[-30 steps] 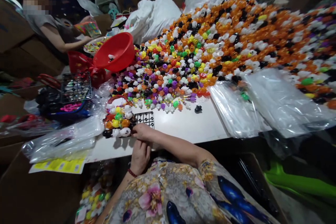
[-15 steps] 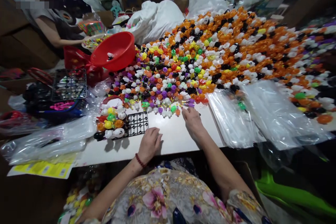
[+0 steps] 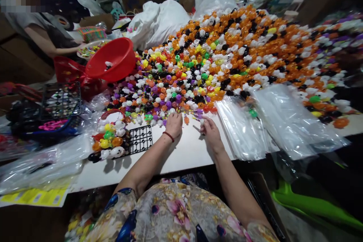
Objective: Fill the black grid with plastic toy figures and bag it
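My left hand [image 3: 174, 125], with a dark red bead bracelet at the wrist, reaches to the front edge of a heap of small toy figures [image 3: 170, 96]. Its fingers are drawn together; what they pinch, if anything, is too small to make out. Just above the white table [image 3: 190, 149], my right hand [image 3: 212, 133] pinches a thin stick with a small white figure head. Left of my hands, a black grid rack [image 3: 145, 136] holds figure-topped sticks [image 3: 109, 138] in white, yellow, green, orange and black. Purple-topped sticks [image 3: 197, 112] lie between my hands at the heap's edge.
A red basin [image 3: 113, 60] leans on the heap. Clear plastic bags [image 3: 241, 128] lie at the right, with more bags [image 3: 53, 155] at the left. A dark grid rack [image 3: 61, 100] rests over a blue basket. Far left, another person [image 3: 45, 38] sits by a plate of small pieces.
My left hand has moved from the table's front up to the heap. My right hand has drawn back slightly from the heap, with a white-headed stick now visible in its fingers.
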